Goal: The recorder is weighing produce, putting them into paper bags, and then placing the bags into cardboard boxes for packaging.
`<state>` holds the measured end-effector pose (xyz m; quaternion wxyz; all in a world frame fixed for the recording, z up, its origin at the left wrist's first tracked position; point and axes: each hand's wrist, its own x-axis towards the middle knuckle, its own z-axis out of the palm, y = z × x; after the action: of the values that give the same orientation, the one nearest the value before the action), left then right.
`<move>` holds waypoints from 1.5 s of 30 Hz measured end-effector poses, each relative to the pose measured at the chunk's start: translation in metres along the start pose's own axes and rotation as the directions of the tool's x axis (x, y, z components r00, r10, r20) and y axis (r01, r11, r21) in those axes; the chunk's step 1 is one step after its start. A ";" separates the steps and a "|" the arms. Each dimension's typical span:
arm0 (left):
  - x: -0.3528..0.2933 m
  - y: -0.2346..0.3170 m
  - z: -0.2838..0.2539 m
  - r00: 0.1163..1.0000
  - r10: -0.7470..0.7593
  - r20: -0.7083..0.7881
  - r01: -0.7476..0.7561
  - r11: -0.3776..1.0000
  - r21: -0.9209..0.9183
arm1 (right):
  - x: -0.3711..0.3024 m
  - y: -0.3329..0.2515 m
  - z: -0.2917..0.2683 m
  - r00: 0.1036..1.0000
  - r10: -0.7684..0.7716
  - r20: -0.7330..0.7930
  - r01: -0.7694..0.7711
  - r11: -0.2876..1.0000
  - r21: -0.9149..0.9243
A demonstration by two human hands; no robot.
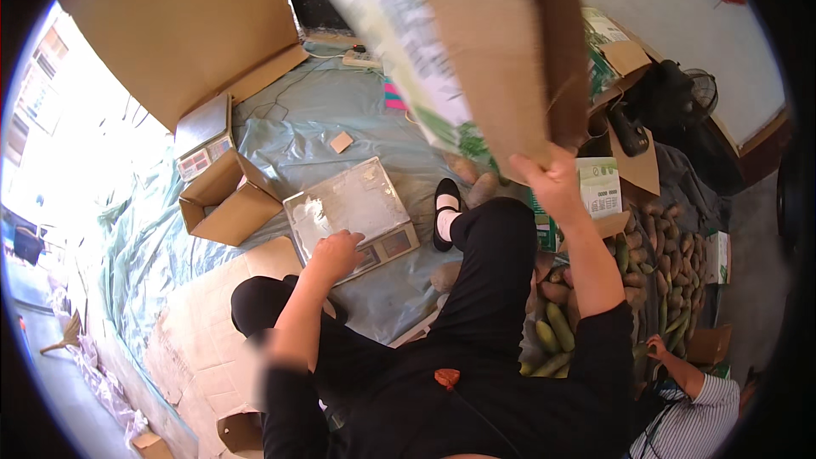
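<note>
My right hand [557, 183] grips the lower edge of a cardboard box [489, 42], raised in front of me. The box is tilted and blurred by motion, with brown sides and a white and green printed face. My left hand [334, 257] holds nothing, with at least one finger extended. It lies over the near edge of a flat-topped weighing scale [348, 208], by its display panel. Whether the fingertips touch the scale, I cannot tell. The scale sits on a plastic sheet [289, 136] spread over the floor.
A small open carton [229, 200] and a second scale [204, 136] stand at left. Brown tubers [671, 255] and green long vegetables [557, 327] are piled at right, near a printed carton [599, 187]. A person in a striped shirt [693, 412] reaches toward the pile. Flattened cardboard [212, 331] lies lower left.
</note>
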<state>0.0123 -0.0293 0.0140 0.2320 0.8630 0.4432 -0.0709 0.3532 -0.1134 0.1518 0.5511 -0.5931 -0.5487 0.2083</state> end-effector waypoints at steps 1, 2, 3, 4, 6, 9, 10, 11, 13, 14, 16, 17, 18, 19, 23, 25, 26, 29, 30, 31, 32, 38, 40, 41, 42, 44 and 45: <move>-0.001 0.003 -0.002 1.000 -0.007 -0.002 0.007 1.000 -0.003 | 0.004 0.006 0.010 0.994 0.001 0.108 0.007 0.997 -0.072; -0.002 0.007 -0.005 1.000 -0.010 0.023 0.009 1.000 0.024 | 0.010 0.011 0.023 0.980 -0.094 0.178 0.131 0.969 -0.208; -0.004 0.009 -0.006 0.999 -0.016 0.049 0.014 0.999 0.049 | 0.014 0.013 0.037 0.949 -0.175 0.262 0.258 0.909 -0.327; -0.006 0.010 -0.006 0.998 -0.027 0.050 0.025 0.999 0.045 | 0.015 0.012 0.051 0.926 -0.160 0.343 0.286 0.888 -0.359; -0.007 0.012 -0.004 0.997 0.022 0.078 -0.026 0.999 0.044 | 0.019 0.018 0.077 0.848 -0.203 0.490 0.411 0.835 -0.366; -0.006 0.014 0.001 0.993 0.096 0.070 -0.096 0.995 -0.011 | 0.024 0.031 0.112 0.731 -0.173 0.660 0.511 0.780 -0.361; -0.007 0.014 0.002 0.993 0.091 0.078 -0.090 0.996 -0.016 | 0.027 0.035 0.123 0.728 -0.168 0.665 0.506 0.786 -0.356; -0.008 0.014 0.003 0.989 0.127 0.078 -0.125 0.992 -0.028 | 0.028 0.039 0.134 0.678 -0.170 0.716 0.562 0.747 -0.355; -0.010 0.016 0.001 0.983 0.162 0.085 -0.159 0.986 -0.045 | 0.033 0.045 0.153 0.577 -0.157 0.801 0.642 0.693 -0.327; -0.010 0.018 0.000 0.981 0.173 0.086 -0.170 0.985 -0.035 | 0.032 0.050 0.160 0.575 -0.151 0.804 0.637 0.700 -0.324; -0.011 0.020 -0.004 0.980 0.176 0.092 -0.174 0.984 -0.031 | 0.031 0.062 0.177 0.518 -0.112 0.848 0.671 0.668 -0.322; -0.010 0.021 -0.007 0.979 0.174 0.102 -0.173 0.985 -0.015 | 0.031 0.068 0.185 0.515 -0.108 0.850 0.667 0.674 -0.318; -0.010 0.021 -0.008 0.978 0.175 0.111 -0.176 0.984 0.001 | 0.030 0.074 0.191 0.496 -0.039 0.867 0.660 0.667 -0.347; -0.009 0.021 -0.008 0.978 0.175 0.118 -0.176 0.984 -0.003 | 0.030 0.080 0.197 0.476 0.032 0.879 0.653 0.657 -0.377; -0.008 0.023 -0.012 0.980 0.186 0.071 -0.186 0.982 -0.008 | 0.029 0.102 0.215 0.460 0.280 0.843 0.597 0.604 -0.527; -0.009 0.023 -0.014 0.981 0.189 0.050 -0.187 0.981 -0.044 | 0.029 0.101 0.214 0.512 0.244 0.823 0.556 0.636 -0.535; -0.010 0.021 -0.015 0.982 0.189 0.005 -0.189 0.980 -0.063 | 0.029 0.100 0.214 0.511 0.249 0.823 0.551 0.640 -0.536; -0.008 0.024 -0.019 0.978 0.192 -0.086 -0.201 0.973 -0.115 | 0.030 0.095 0.204 0.564 0.181 0.806 0.538 0.660 -0.525; -0.007 0.025 -0.021 0.974 0.178 -0.139 -0.198 0.969 -0.145 | 0.032 0.093 0.200 0.580 0.173 0.796 0.484 0.712 -0.508; -0.007 0.028 -0.024 0.967 0.180 -0.178 -0.210 0.963 -0.166 | 0.036 0.089 0.195 0.601 0.165 0.782 0.428 0.760 -0.490; -0.005 0.029 -0.026 0.967 0.192 -0.167 -0.220 0.961 -0.166 | 0.040 0.085 0.188 0.608 0.176 0.774 0.415 0.761 -0.499; 0.001 0.022 -0.027 0.867 0.223 -0.445 -0.309 0.942 -0.130 | 0.064 0.066 0.132 0.701 0.092 0.708 0.234 0.908 -0.349; 0.003 0.025 -0.032 0.843 0.212 -0.494 -0.282 0.957 -0.070 | 0.072 0.069 0.102 0.745 0.059 0.664 0.235 0.909 -0.344; 0.006 0.025 -0.032 0.833 0.204 -0.515 -0.284 0.955 -0.080 | 0.072 0.074 0.086 0.759 0.089 0.645 0.205 0.908 -0.366; 0.006 0.026 -0.034 0.841 0.184 -0.509 -0.253 0.965 -0.070 | 0.070 0.079 0.072 0.804 0.083 0.589 0.155 0.927 -0.342; 0.009 0.025 -0.034 0.847 0.157 -0.508 -0.226 0.971 -0.076 | 0.060 0.092 0.041 0.854 0.100 0.511 0.088 0.939 -0.332; 0.010 0.023 -0.034 0.853 0.169 -0.493 -0.237 0.968 -0.078 | 0.055 0.100 0.029 0.879 0.129 0.459 0.039 0.940 -0.339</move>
<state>0.0342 -0.0178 0.0481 0.1785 0.8773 0.3972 0.2019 0.3873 -0.0319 0.0743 0.2848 -0.6224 -0.6801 0.2626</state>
